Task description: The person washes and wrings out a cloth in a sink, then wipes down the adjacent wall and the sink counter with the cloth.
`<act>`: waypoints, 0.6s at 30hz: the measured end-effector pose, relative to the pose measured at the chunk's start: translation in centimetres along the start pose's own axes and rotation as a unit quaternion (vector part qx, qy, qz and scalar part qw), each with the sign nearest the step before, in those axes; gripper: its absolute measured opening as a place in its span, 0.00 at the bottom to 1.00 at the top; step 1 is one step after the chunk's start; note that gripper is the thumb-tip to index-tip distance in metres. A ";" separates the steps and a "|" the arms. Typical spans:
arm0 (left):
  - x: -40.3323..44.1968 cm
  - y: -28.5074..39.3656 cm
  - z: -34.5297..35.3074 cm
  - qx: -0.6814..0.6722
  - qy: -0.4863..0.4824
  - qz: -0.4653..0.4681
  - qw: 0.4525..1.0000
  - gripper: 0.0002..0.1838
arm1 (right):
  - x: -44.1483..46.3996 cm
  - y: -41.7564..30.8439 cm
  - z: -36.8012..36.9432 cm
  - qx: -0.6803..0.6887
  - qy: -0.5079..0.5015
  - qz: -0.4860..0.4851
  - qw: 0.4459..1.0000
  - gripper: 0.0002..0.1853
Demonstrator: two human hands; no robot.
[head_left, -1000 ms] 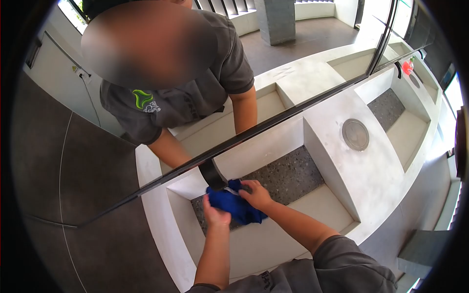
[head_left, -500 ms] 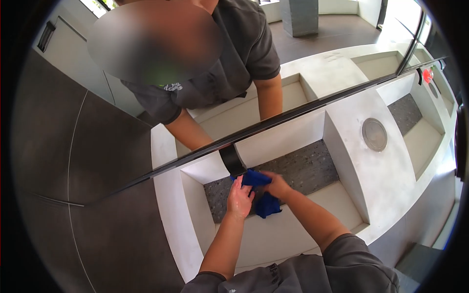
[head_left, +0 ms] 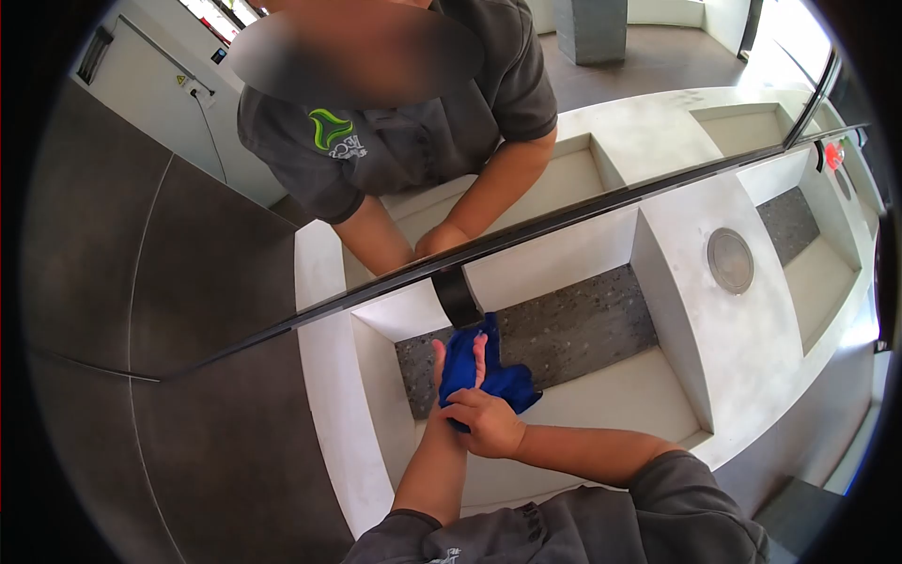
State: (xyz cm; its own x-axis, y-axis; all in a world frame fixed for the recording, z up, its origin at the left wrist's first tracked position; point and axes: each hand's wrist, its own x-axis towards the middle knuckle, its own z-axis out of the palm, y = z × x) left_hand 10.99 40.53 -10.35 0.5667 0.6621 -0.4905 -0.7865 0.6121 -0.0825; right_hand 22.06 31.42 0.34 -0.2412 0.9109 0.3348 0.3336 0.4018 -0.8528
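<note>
A bunched dark blue cloth (head_left: 512, 383) lies over the palm and wrist of my left hand (head_left: 480, 360), under the black faucet (head_left: 457, 299) at the sink. My left thumb and one finger show past the cloth, apart and stretched out; the other fingers are covered. Close to my left wrist, my right hand (head_left: 493, 423) is closed on the near end of the cloth, fingers bent over it. The cloth's right part hangs loose above the basin (head_left: 583, 320), which has a grey speckled floor.
A mirror edge (head_left: 611, 199) runs along the back of the counter, reflecting a person in a dark shirt. On the white counter (head_left: 752, 320) to the right sits a round metal lid (head_left: 731, 261). Beyond it is a second basin (head_left: 787, 228).
My right hand has come toward me and left, drawing the cloth over my left palm to the wrist. Earlier the cloth was to the right of my bare left hand.
</note>
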 end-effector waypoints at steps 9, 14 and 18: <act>-1.9 -7.3 8.4 0.309 0.308 0.078 0.897 0.25 | 5.5 9.2 -2.5 -0.184 0.146 0.309 0.922 0.10; 0.6 -2.7 -0.4 0.143 0.006 0.033 0.989 0.22 | 2.8 4.2 0.2 -0.110 0.115 0.129 0.979 0.10; 2.1 -2.4 -5.0 0.232 -0.021 0.107 0.967 0.19 | 2.5 3.7 0.9 -0.202 0.056 0.129 0.969 0.12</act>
State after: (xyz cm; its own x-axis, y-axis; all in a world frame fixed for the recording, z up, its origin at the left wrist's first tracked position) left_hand 12.86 38.36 -15.50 0.4195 0.8064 -0.4167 -0.6981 0.5801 0.4198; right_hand 21.85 35.13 -2.39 -0.0098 0.9813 0.1920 0.7048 0.1430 -0.6949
